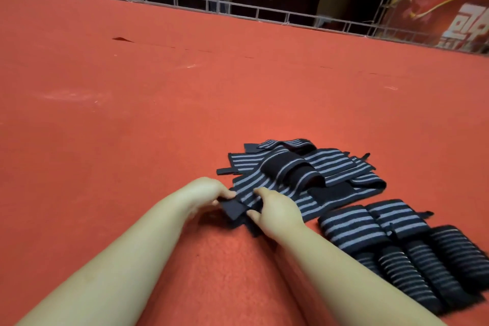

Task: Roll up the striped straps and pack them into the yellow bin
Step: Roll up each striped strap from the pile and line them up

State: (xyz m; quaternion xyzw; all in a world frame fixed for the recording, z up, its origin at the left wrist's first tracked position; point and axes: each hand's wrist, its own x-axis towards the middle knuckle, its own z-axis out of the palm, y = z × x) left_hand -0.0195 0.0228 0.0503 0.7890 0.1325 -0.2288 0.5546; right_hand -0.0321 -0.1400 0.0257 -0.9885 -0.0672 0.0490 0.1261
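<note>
A: status on the straps?

B: partway. Six rolled straps (pixel 391 243) lie in a cluster on the red tabletop (pixel 132 114), to the right of the right forearm: two nearer the pile, four closer to the camera, packed side by side

A: unrolled ones?

B: loose pile of striped straps (pixel 304 174) just ahead of the hands, flat and overlapping, can't count them exactly. Looks like several left

A: hands?

B: both on the near end of the front strap (pixel 238 209). Left hand (pixel 209 193) pinches the black tab end, fingers curled around it. Right hand (pixel 275 209) grips the same end from the other side, thumb under, fingers over. Reads as the start of a roll, nothing wound yet

A: bin?

B: yellow bin not in view. So none of the packing can be confirmed; the rolls on the tabletop are unpacked

A: remaining?

B: roll the pile, then move all rolls to the bin
</note>
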